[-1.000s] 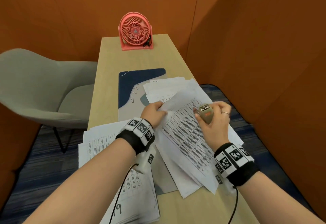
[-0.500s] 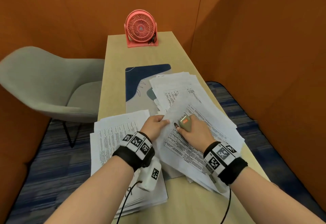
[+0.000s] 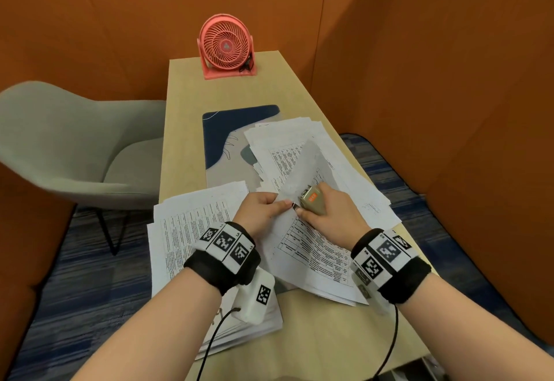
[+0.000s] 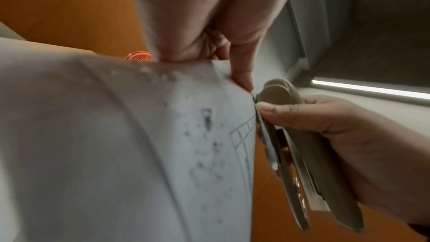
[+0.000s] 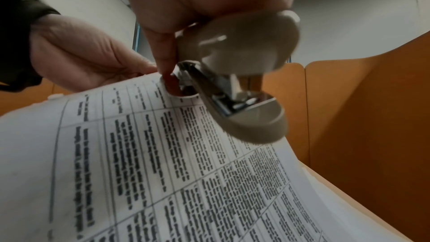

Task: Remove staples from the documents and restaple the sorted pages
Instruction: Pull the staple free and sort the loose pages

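Left grip (image 3: 263, 209) pinches the page corner (image 3: 286, 202); right grip (image 3: 326, 215) clasps the stapler (image 3: 311, 202). A skewed pry could tear that corner.

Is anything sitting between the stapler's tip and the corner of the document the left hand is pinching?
Nothing visible does. The right hand holds the stapler with its metal tip right at the document corner, beside the left hand fingertips. Whether the tip has caught a staple is too blurred to tell.
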